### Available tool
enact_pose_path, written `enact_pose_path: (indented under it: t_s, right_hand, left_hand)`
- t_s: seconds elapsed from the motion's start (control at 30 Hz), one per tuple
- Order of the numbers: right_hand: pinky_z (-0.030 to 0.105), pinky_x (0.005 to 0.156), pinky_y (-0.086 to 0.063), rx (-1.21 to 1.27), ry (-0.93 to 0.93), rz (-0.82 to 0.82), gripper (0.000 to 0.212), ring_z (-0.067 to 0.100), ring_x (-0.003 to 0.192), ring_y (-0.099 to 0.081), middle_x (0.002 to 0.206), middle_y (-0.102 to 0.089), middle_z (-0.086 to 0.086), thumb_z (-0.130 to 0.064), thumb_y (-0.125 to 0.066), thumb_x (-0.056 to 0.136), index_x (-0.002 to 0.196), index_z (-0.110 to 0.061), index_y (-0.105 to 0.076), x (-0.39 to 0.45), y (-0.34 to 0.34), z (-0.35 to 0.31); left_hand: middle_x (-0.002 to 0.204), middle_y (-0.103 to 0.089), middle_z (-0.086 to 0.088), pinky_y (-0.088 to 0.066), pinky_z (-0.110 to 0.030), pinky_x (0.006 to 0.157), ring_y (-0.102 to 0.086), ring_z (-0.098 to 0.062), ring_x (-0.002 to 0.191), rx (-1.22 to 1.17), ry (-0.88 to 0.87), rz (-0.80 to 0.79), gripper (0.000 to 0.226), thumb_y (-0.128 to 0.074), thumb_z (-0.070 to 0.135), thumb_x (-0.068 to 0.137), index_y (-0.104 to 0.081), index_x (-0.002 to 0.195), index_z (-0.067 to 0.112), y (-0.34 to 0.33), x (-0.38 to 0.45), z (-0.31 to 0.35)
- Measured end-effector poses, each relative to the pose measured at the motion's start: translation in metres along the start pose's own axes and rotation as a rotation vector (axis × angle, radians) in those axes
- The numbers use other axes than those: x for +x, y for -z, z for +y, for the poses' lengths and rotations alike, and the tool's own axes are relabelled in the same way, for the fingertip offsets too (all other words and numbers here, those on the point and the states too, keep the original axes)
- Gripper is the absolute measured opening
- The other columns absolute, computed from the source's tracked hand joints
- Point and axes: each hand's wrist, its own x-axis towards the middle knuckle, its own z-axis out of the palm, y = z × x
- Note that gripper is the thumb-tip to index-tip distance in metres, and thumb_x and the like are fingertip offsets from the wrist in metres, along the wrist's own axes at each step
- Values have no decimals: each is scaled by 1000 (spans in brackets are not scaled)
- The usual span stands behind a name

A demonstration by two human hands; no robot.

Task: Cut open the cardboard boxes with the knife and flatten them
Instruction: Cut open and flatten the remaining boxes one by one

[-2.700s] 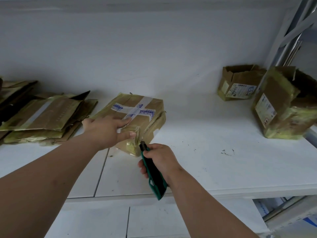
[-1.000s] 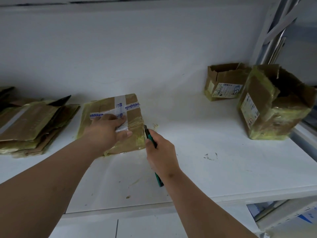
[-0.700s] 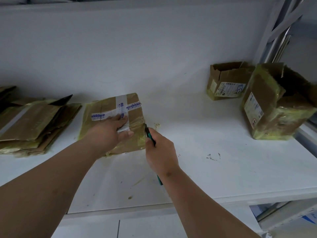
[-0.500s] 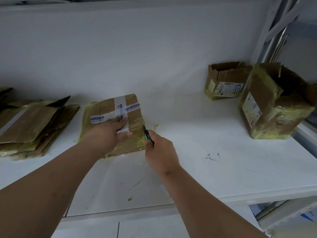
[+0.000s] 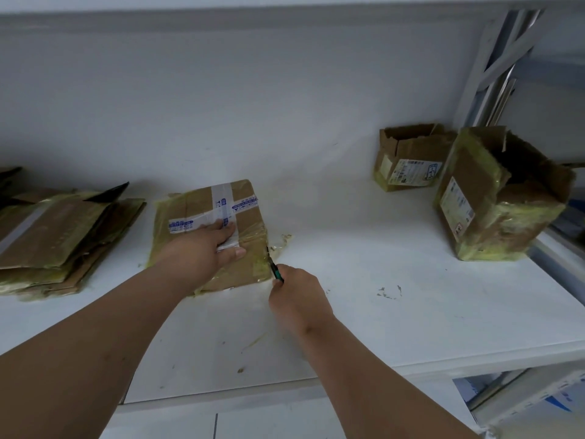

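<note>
Cutting step: the taped box (image 5: 210, 229) is being slit along its right edge, low on the white surface (image 5: 364, 280); this is judged mid-task.
Left hand (image 5: 202, 248): laid flat with straight fingers on the box top, nothing clasped.
Right hand (image 5: 296, 301): its grip is curled tight round the knife (image 5: 274, 270), whose tip is set against the box's right side.
Next move: the blade is probably to be drawn along the seam, then the box pressed flat.
Flattened stack (image 5: 60, 236): piled at the left.
Small open box (image 5: 408, 156): far right, contents not visible.
Large open box (image 5: 497, 198): right, tilted, interior dark, contents cannot be told.
</note>
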Motion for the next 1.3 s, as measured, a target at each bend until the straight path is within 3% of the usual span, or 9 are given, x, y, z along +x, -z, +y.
enact_pose_path:
  t_s: [0.4,0.57,0.67,0.73,0.87,0.93,1.03,1.13,1.3]
  right_hand:
    - [24,51,-30,-212,-157,-168,19,24,68,-48,70,-46,-1,-5,-44,83,69,-18,-40,-1,11,-9]
    - [26,56,-40,-26,-176,-32,16,22,66,-59,71,-56,1,-5,-41,79,70,-18,-45,5,13,2]
    - [32,66,-46,-76,-134,32,23,23,80,-58,90,-59,2,-13,-38,92,107,-19,-55,11,19,6]
    - [35,76,-47,-162,-173,-1,46,31,100,-57,117,-52,11,-17,-36,95,142,-23,-37,16,23,6]
    - [41,110,-33,-410,-171,47,55,33,127,-40,141,-39,10,-19,-42,89,144,-22,-38,19,28,5]
    - [42,119,-19,-408,-56,96,59,28,138,-33,151,-35,4,-26,-48,89,148,-26,-38,16,27,-1]
    - [42,114,-25,-306,160,38,45,19,127,-47,133,-54,-5,-31,-53,88,133,-32,-52,10,11,-19]
    - [42,104,-38,-151,187,1,22,16,104,-59,107,-65,-9,-31,-50,95,113,-30,-63,4,0,-25]
    - [42,96,-47,31,202,-101,14,9,87,-61,81,-62,-16,-30,-55,97,84,-33,-61,2,-3,-16]
  left_hand:
    - [160,-26,7,-30,-34,111,-34,-23,142,-70,25,18,66,-45,58,94,-29,152,33,13,3,-19]
    - [158,-27,14,-28,-30,112,-33,-18,142,-96,0,-59,69,-55,58,89,-31,151,38,21,-5,-38]
    - [158,-25,17,-24,-27,116,-29,-12,143,-131,-46,-71,68,-61,50,90,-33,150,36,22,-7,-42]
    - [158,-24,18,-24,-22,110,-29,-11,143,-108,-65,-93,68,-63,46,90,-34,150,35,24,-8,-42]
    - [153,-38,9,-33,-20,93,-45,-16,126,-25,-32,-138,68,-66,41,88,-36,149,32,35,-10,-30]
    - [142,-47,6,-40,-26,86,-50,-15,111,-43,22,-124,73,-66,57,82,-40,144,29,35,-12,-19]
    - [124,-50,3,-48,-34,82,-53,-17,102,6,69,-31,90,-57,84,67,-43,132,23,25,-14,-4]
    - [126,-48,0,-45,-33,82,-49,-18,100,20,71,33,82,-61,77,71,-42,130,23,18,-14,3]
    - [147,-40,4,-43,-34,96,-48,-21,123,32,13,-83,72,-54,63,86,-30,148,35,25,-18,-7]
